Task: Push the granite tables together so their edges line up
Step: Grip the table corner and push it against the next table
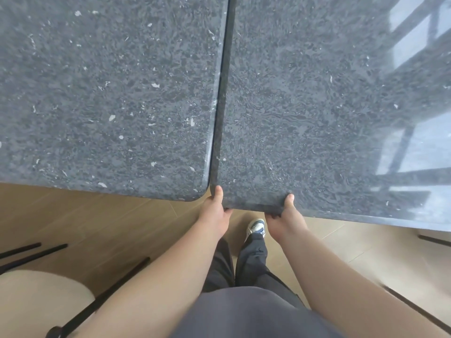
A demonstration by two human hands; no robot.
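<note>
Two dark speckled granite tables fill the upper view. The left table [102, 98] and the right table [317, 113] stand side by side with a thin dark seam between them. The right table's near edge sits lower in the view than the left table's rounded corner, so the near edges are offset. My left hand [216, 211] grips the near left corner of the right table, thumb on top. My right hand [284, 215] grips the same near edge a little to the right, thumb on top and fingers underneath.
A beige chair seat with black metal legs [36, 296] stands on the wooden floor at the lower left. More black chair legs [415, 311] show at the lower right. My legs and one shoe [256, 226] are below the table edge. Window light reflects on the right table.
</note>
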